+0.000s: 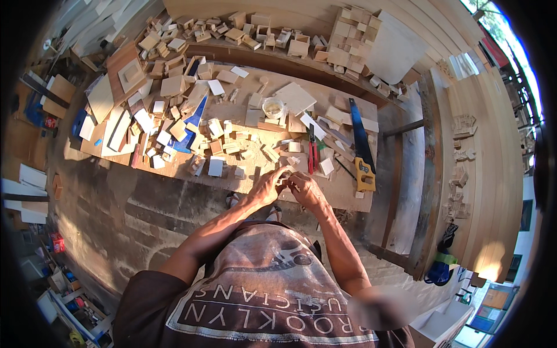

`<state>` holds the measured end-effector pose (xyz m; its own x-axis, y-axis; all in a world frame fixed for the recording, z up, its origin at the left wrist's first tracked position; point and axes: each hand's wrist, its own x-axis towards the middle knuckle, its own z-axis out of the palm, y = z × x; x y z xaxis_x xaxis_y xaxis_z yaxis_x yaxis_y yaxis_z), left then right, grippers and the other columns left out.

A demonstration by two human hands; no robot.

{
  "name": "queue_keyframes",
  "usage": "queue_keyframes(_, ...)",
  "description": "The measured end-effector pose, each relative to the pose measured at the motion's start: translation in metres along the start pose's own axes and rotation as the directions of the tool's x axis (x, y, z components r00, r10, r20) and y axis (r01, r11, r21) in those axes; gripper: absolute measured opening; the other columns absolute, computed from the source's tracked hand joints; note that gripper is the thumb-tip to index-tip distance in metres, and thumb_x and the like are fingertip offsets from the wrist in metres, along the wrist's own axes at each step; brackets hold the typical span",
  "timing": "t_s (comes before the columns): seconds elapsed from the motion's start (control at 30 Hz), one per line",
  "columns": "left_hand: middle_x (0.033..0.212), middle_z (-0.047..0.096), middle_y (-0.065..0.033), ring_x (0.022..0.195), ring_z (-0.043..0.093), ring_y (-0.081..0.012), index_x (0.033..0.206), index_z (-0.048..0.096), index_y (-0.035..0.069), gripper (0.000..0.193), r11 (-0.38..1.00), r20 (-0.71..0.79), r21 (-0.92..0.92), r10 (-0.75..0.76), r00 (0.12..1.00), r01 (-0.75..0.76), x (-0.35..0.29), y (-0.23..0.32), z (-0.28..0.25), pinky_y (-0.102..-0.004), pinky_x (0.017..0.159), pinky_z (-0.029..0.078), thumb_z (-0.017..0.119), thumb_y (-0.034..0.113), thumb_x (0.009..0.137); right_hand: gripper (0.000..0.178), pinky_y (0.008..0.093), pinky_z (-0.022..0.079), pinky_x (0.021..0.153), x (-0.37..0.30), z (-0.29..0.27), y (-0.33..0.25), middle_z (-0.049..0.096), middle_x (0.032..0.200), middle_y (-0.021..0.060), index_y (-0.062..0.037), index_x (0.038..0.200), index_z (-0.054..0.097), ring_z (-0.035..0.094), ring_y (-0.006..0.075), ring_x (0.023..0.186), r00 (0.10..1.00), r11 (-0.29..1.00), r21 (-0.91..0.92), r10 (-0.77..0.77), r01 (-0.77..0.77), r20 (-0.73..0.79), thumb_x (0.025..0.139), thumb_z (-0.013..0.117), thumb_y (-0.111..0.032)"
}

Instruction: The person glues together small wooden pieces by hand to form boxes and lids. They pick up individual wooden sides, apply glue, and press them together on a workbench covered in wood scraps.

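My left hand (268,188) and my right hand (306,191) meet at the near edge of the workbench (342,194). The fingertips of both are pinched together around something small. It is mostly covered by the fingers, so its kind does not show. Just beyond the right hand lies a pair of red-handled pliers (313,158), jaws pointing away from me. Farther right is a handsaw (361,139) with a dark blue blade and a yellow handle. A clear round tub (272,108) with pale contents stands on a wooden block past my hands.
Small wooden blocks (216,146) are strewn over the bench's left half, around a blue triangular piece (194,124). Flat offcuts (296,97) lie behind the tub. A shelf at the back carries piled wooden pieces (235,36). Boards (481,191) stand along the right.
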<state>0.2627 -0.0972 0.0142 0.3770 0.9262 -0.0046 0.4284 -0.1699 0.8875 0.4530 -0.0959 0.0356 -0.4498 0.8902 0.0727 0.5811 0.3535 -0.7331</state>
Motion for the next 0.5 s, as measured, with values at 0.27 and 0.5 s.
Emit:
queue_keyframes(0.27,0.113,0.064,-0.0093,0.108,0.057,-0.0288,0.110,0.067,0.004,0.040,0.876,-0.032,0.472,0.132,0.991,-0.102,-0.004,-0.039,0.002,-0.0391,0.098,0.045,0.074,0.006,0.070,0.013,0.0350,0.054,0.070,-0.012,0.037,0.039,0.069,0.093,0.0093,-0.0043,0.093,0.069,0.065,0.0280,0.086,0.976,0.999,0.016,0.045,-0.043,-0.213,0.080,0.069,-0.003)
queue_keyframes(0.5,0.108,0.065,-0.0086,0.106,0.056,-0.0277,0.102,0.068,0.002,0.029,0.845,0.014,0.511,0.174,0.985,-0.156,-0.003,-0.043,0.004,-0.0388,0.095,0.047,0.069,0.003,0.074,0.013,0.0355,0.054,0.068,-0.018,0.048,0.051,0.069,0.092,0.0089,-0.0050,0.093,0.069,0.064,0.0275,0.086,0.969,0.996,0.033,0.090,-0.084,-0.232,0.080,0.068,-0.002)
